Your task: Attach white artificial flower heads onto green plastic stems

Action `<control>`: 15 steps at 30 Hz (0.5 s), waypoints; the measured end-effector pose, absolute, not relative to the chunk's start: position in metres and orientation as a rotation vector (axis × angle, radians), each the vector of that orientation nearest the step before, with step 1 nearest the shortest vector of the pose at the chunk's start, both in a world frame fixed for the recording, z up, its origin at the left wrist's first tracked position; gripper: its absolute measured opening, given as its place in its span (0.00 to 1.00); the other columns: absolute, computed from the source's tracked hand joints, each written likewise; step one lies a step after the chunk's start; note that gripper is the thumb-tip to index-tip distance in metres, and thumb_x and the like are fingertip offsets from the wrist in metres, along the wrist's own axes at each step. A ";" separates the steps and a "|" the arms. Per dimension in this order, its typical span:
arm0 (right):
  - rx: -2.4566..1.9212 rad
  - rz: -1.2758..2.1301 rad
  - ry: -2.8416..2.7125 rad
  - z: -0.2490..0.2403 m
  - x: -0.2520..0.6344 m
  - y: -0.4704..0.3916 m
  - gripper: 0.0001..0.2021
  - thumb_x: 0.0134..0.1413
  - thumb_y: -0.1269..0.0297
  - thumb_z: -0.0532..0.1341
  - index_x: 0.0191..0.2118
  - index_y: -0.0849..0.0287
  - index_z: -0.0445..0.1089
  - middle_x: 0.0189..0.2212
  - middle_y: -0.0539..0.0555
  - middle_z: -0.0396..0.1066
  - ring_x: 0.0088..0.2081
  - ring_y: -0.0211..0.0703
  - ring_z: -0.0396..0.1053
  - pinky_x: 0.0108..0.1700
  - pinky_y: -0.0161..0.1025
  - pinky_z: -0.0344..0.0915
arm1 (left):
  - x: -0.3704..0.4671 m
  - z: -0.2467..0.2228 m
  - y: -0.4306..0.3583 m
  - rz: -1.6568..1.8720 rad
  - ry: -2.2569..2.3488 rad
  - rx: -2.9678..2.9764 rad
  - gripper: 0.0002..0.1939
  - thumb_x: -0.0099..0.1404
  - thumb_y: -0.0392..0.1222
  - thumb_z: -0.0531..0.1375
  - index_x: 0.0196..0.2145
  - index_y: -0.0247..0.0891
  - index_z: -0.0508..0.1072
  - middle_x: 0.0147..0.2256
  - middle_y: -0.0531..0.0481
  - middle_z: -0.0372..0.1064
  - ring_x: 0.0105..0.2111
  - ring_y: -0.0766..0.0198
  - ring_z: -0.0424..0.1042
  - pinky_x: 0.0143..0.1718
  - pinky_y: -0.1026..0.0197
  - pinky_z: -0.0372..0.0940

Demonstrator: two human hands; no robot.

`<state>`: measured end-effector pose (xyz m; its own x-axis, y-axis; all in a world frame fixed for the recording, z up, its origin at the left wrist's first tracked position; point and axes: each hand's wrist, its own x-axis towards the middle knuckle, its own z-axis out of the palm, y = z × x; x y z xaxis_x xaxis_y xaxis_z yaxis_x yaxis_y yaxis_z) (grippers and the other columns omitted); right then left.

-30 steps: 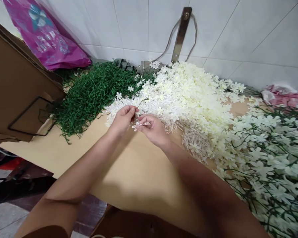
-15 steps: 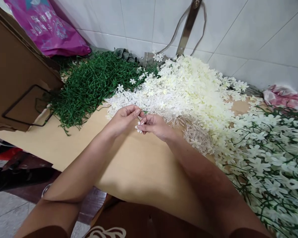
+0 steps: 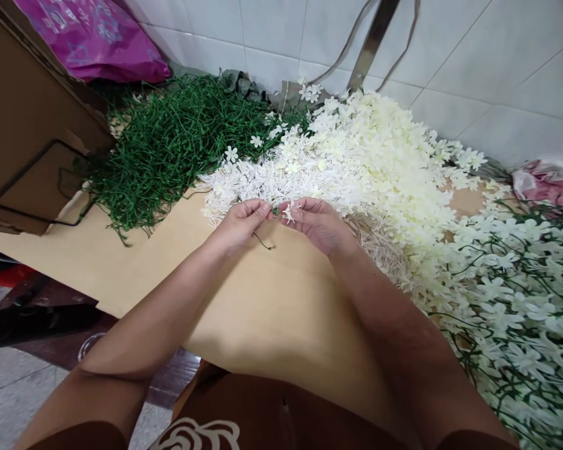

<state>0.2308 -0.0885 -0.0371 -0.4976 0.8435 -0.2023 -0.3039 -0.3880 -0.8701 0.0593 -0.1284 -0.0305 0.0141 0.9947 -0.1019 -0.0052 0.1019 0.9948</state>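
Note:
My left hand (image 3: 248, 219) pinches a thin green stem (image 3: 263, 242), whose free end hangs below the fingers. Close to its right, my right hand (image 3: 318, 222) holds a small white flower (image 3: 289, 212) between thumb and fingers. Both hands are over the front edge of a heap of white stamen-like pieces (image 3: 263, 181). Behind and to the left lies a pile of green stems (image 3: 178, 137). Loose white petals (image 3: 380, 144) are heaped behind and to the right, and flowers on green stems (image 3: 511, 300) spread over the right side.
A brown cardboard box (image 3: 23, 125) with a black wire frame (image 3: 42, 181) stands at the left. A purple bag (image 3: 98, 44) leans by the tiled wall (image 3: 272, 31). Bare brown board (image 3: 263, 312) shows under my forearms. A pink and white plastic bag (image 3: 547, 184) lies at the right.
My right hand has moved up and slightly right with the flower, and its fingers have turned. The stem end now hangs below my left hand. The camera view has shifted slightly.

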 end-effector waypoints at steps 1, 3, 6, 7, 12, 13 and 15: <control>-0.830 1.967 -1.041 -0.037 0.230 -0.090 0.17 0.25 0.58 0.77 0.21 0.57 0.71 0.27 0.47 0.75 0.31 0.36 0.71 0.43 0.41 0.71 | 0.061 -0.032 -0.129 1.113 1.233 1.141 0.24 0.50 0.62 0.67 0.21 0.36 0.69 0.15 0.58 0.48 0.17 0.73 0.44 0.20 0.65 0.39; -0.789 1.998 -1.048 -0.039 0.227 -0.092 0.17 0.27 0.56 0.77 0.21 0.57 0.70 0.26 0.47 0.74 0.31 0.38 0.72 0.44 0.43 0.72 | 0.065 -0.035 -0.129 1.103 1.205 1.110 0.25 0.49 0.62 0.67 0.21 0.36 0.71 0.15 0.58 0.49 0.17 0.73 0.44 0.20 0.64 0.39; -0.762 2.015 -1.045 -0.044 0.224 -0.094 0.17 0.29 0.55 0.76 0.22 0.56 0.70 0.27 0.48 0.75 0.33 0.40 0.73 0.44 0.45 0.72 | 0.068 -0.039 -0.129 1.101 1.165 0.997 0.24 0.48 0.61 0.68 0.20 0.35 0.70 0.14 0.59 0.48 0.16 0.74 0.43 0.20 0.65 0.38; -0.761 2.012 -1.041 -0.046 0.224 -0.094 0.17 0.30 0.56 0.76 0.23 0.56 0.69 0.27 0.47 0.75 0.33 0.40 0.73 0.44 0.45 0.72 | 0.068 -0.039 -0.129 1.098 1.150 0.959 0.24 0.48 0.60 0.68 0.20 0.35 0.69 0.14 0.59 0.48 0.16 0.75 0.43 0.20 0.65 0.38; -0.761 1.978 -1.035 -0.055 0.223 -0.092 0.17 0.31 0.56 0.75 0.24 0.55 0.68 0.27 0.46 0.74 0.32 0.39 0.73 0.44 0.45 0.72 | 0.069 -0.041 -0.129 1.090 1.106 0.824 0.20 0.54 0.53 0.67 0.20 0.35 0.68 0.13 0.60 0.45 0.15 0.76 0.42 0.19 0.67 0.37; -0.764 1.967 -1.036 -0.056 0.222 -0.093 0.17 0.31 0.56 0.75 0.24 0.55 0.68 0.27 0.46 0.73 0.32 0.39 0.73 0.43 0.45 0.72 | 0.069 -0.041 -0.129 1.092 1.105 0.805 0.19 0.55 0.52 0.66 0.20 0.35 0.68 0.13 0.60 0.45 0.15 0.76 0.42 0.19 0.67 0.37; -0.774 1.949 -1.033 -0.057 0.221 -0.093 0.18 0.30 0.56 0.76 0.24 0.55 0.68 0.25 0.45 0.72 0.32 0.39 0.73 0.42 0.45 0.71 | 0.070 -0.042 -0.129 1.101 1.100 0.776 0.19 0.57 0.50 0.66 0.20 0.34 0.68 0.13 0.60 0.45 0.15 0.76 0.42 0.18 0.68 0.36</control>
